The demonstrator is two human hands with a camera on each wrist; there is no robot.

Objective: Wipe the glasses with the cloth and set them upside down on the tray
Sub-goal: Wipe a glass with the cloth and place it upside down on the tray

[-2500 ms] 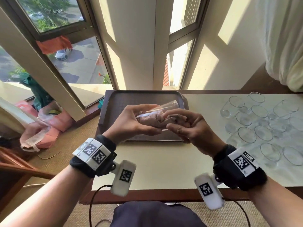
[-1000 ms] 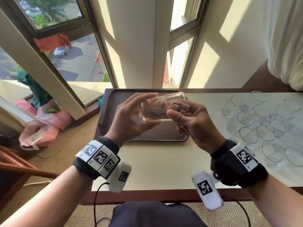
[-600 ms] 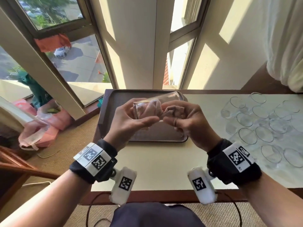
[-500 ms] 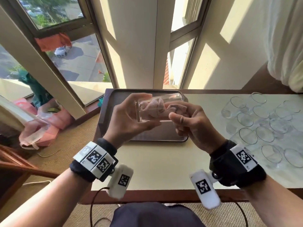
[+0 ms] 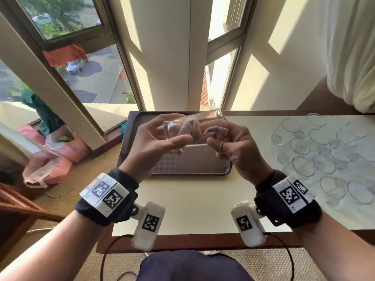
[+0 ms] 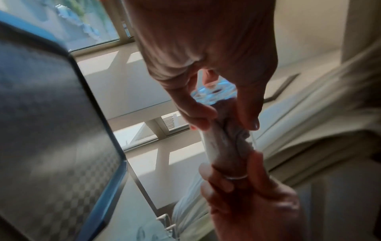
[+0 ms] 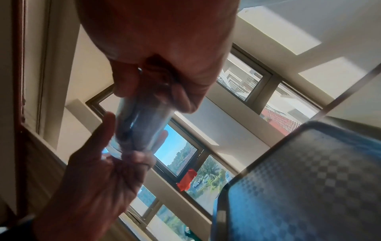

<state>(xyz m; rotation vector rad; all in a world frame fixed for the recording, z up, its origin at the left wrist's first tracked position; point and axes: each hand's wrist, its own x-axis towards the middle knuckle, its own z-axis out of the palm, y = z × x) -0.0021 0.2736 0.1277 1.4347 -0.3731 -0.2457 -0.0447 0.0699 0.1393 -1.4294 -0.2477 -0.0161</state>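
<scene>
A clear glass [image 5: 174, 128] lies on its side in the air above the tray [image 5: 190, 167]. My left hand [image 5: 178, 130] grips its base end between thumb and fingers. A pinkish cloth [image 5: 191, 128] is stuffed into the glass through its mouth. The cloth's outer end is bunched in my right hand [image 5: 217, 136], whose fingers curl round it at the rim. In the left wrist view the thumb and fingers pinch the glass [image 6: 226, 143], with the right hand [image 6: 247, 195] beyond it. The right wrist view looks down the glass [image 7: 142, 124] at the left hand [image 7: 98, 171].
The dark tray with a checkered floor lies at the table's back, by the window. Several clear glasses [image 5: 324, 155] stand upright in a group on the right of the table [image 5: 192, 199]. A curtain [image 5: 353, 57] hangs at the far right. Bags [image 5: 50, 159] lie on the floor at left.
The glass has been turned back and forth in my left fingers while my right hand twists the cloth inside it. Both hands have stayed above the tray.
</scene>
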